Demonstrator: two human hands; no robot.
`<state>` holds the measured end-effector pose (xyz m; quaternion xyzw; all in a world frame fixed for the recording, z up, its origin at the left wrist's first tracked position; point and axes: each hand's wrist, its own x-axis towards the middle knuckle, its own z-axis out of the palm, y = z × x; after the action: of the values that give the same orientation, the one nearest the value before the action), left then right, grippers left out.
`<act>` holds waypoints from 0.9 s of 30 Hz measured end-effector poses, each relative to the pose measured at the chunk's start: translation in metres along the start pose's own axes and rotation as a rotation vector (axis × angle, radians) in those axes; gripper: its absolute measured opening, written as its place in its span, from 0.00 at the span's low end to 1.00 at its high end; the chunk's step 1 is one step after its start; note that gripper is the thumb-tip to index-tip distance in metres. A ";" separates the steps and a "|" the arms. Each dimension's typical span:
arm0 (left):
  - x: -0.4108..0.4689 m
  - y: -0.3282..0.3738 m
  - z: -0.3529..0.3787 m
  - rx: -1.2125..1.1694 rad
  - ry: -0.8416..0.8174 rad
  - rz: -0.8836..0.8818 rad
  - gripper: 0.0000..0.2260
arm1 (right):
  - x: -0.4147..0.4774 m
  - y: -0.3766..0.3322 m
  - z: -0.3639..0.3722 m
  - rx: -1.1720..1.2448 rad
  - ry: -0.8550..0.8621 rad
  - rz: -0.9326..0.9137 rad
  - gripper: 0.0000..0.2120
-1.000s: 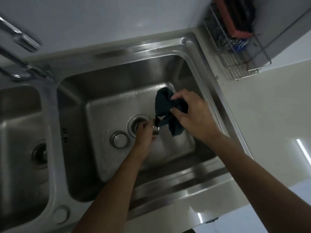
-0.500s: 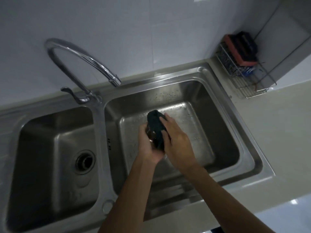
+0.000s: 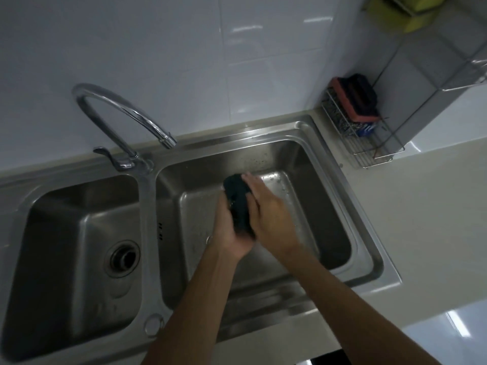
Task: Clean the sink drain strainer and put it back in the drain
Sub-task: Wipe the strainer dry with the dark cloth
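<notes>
- Dark and bunched up, the blue-green cloth [image 3: 238,206] now sits between our two hands, over the right bowl [image 3: 325,198] of the shiny steel double sink [image 3: 263,133].
- A second ago our left hand was low at the drain and the cloth hung loose from our right hand. Now both hands are up and pressed together.
- That tells us the wiping has begun, and putting the strainer back is not yet done.
- Our left hand [image 3: 228,234] curls round the bundle from one side.
- Our right hand [image 3: 272,219] wraps its fingers over the cloth from the other side.
- We cannot see the small metal drain strainer; we think it is inside the cloth.
- The right bowl has water drops in it, and our arms hide its drain.
- The left bowl [image 3: 66,219] shows its own round dark drain [image 3: 123,259].
- The wire rack [image 3: 369,151] in the corner holds a red and black sponge [image 3: 355,98].
</notes>
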<state>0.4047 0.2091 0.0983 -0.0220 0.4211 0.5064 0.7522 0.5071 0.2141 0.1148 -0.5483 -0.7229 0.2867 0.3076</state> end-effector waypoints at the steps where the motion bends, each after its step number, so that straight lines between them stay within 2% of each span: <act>1: -0.001 -0.004 0.002 0.081 0.000 0.011 0.15 | 0.013 0.006 -0.011 0.053 -0.004 0.118 0.18; 4: -0.002 -0.003 -0.002 0.544 0.159 0.171 0.08 | 0.025 0.026 -0.045 0.131 -0.014 0.324 0.14; 6: -0.003 0.001 -0.007 0.891 0.281 0.371 0.18 | 0.019 0.029 -0.061 0.189 0.036 0.360 0.13; 8: -0.004 0.002 -0.010 1.147 0.252 0.570 0.34 | 0.017 0.023 -0.069 0.264 0.007 0.323 0.16; 10: -0.007 0.000 -0.008 1.243 0.156 0.685 0.45 | 0.015 0.013 -0.069 0.260 -0.148 0.190 0.18; 12: -0.010 0.001 -0.003 1.308 0.128 0.772 0.42 | 0.013 0.005 -0.065 0.133 -0.336 -0.064 0.15; 14: -0.015 0.000 0.003 1.405 0.155 0.797 0.42 | 0.014 0.003 -0.059 -0.169 -0.446 -0.331 0.12; 16: -0.020 -0.003 0.008 1.497 0.181 0.794 0.47 | 0.018 0.003 -0.057 -0.446 -0.445 -0.452 0.11; 18: -0.026 -0.005 0.011 1.540 0.173 0.807 0.49 | 0.018 0.002 -0.056 -0.566 -0.377 -0.478 0.10; 21: -0.030 -0.002 0.014 1.576 0.152 0.845 0.45 | 0.012 -0.001 -0.050 -0.628 -0.287 -0.388 0.12; 23: -0.033 -0.005 0.015 1.634 0.105 0.930 0.40 | 0.010 -0.001 -0.048 -0.569 -0.262 -0.270 0.14; 24: -0.033 -0.009 0.014 1.661 0.086 0.967 0.38 | 0.013 0.000 -0.050 -0.504 -0.301 -0.193 0.14; 25: -0.034 -0.015 0.012 1.688 0.077 0.983 0.38 | 0.016 0.002 -0.053 -0.393 -0.370 -0.100 0.12; 27: -0.032 -0.023 0.008 1.702 0.098 0.969 0.39 | 0.022 0.010 -0.061 0.026 -0.511 0.153 0.09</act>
<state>0.4238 0.1775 0.1158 0.6820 0.6397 0.2861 0.2094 0.5551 0.2428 0.1491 -0.5074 -0.7296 0.4477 0.0997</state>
